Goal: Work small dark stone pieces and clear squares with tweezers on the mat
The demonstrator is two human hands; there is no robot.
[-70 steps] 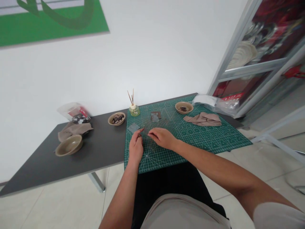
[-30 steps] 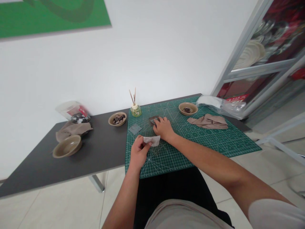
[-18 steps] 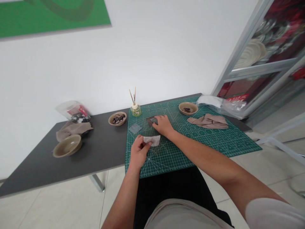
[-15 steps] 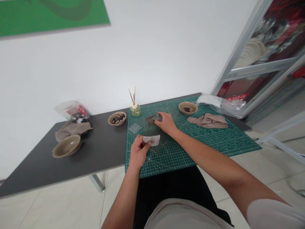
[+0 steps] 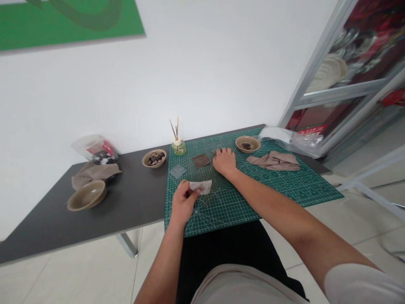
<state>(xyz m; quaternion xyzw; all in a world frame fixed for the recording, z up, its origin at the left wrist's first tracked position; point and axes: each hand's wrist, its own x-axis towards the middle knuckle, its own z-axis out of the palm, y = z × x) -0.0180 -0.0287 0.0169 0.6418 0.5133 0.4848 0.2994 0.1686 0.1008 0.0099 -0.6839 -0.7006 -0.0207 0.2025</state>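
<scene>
A small, pale grey-beige piece that looks like cloth or paper [image 5: 204,186] is pinched between the thumb and fingers of my left hand [image 5: 183,198], just above the green cutting mat [image 5: 234,202]. My right hand [image 5: 225,161] is low over the mat, palm down, with its fingers bent. A dark grey thin piece [image 5: 216,152] shows at its fingertips; the hand covers most of it. Left of that hand a brown square [image 5: 201,161] lies flat. Farther left lies a translucent, light grey-blue square [image 5: 178,171].
A bowl of dark and brown chunks [image 5: 154,158] stands left of the mat. Another bowl [image 5: 247,144] holds a few dark pieces. Also around are a reed diffuser [image 5: 179,147], brown cloth [image 5: 275,161], a plastic bag [image 5: 294,139] and an empty-looking bowl [image 5: 87,196].
My right hand has moved right, away from the brown square, taking the grey piece with it. The brown square now shows whole. My left hand keeps its pinch, nearly still.
</scene>
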